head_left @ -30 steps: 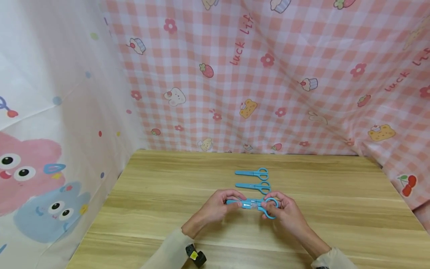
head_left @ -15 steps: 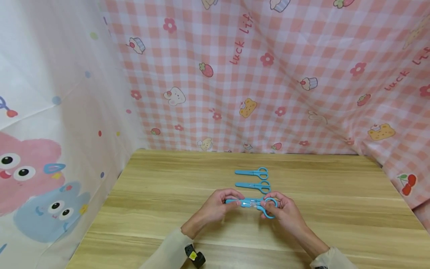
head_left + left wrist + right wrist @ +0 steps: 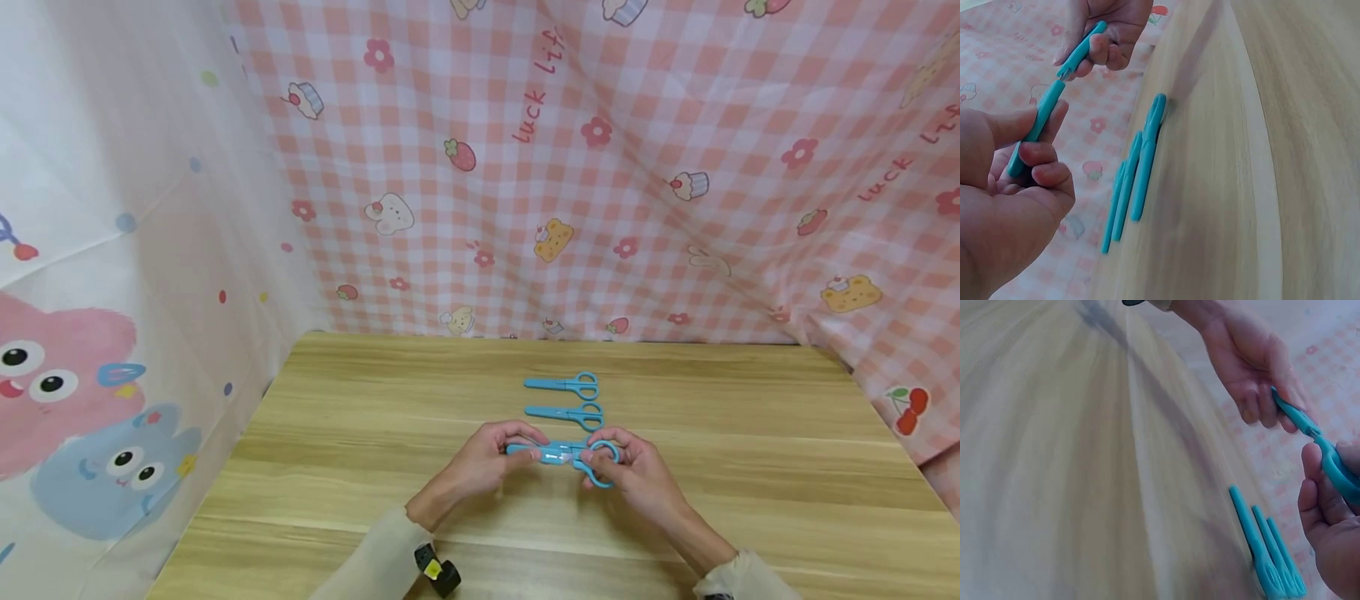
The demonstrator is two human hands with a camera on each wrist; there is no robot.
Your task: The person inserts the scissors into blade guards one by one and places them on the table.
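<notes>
Near the middle of the table, both hands hold a blue pair of scissors [image 3: 1332, 464] in the air. My left hand [image 3: 482, 460] pinches the blade cover [image 3: 1047, 112] between thumb and fingers. At the other end, my right hand [image 3: 637, 477] grips the handles [image 3: 1083, 51], partly covering them. A narrow gap with a bit of blade shows between cover and handles in the left wrist view. Three more covered blue scissors [image 3: 1145, 165] lie side by side on the table; in the head view the nearest is largely hidden behind the held pair and the hands.
The wood-grain table [image 3: 360, 400] reaches back to a pink checked cloth [image 3: 450, 208]. A white cloth with cartoon figures [image 3: 82, 417] hangs at the left. A black wrist device [image 3: 437, 572] sits on the left sleeve.
Both hands keep their hold on the scissors and stay nearly in place. Only a very slight tilt of the held scissors shows. The scissors on the table have not moved.
</notes>
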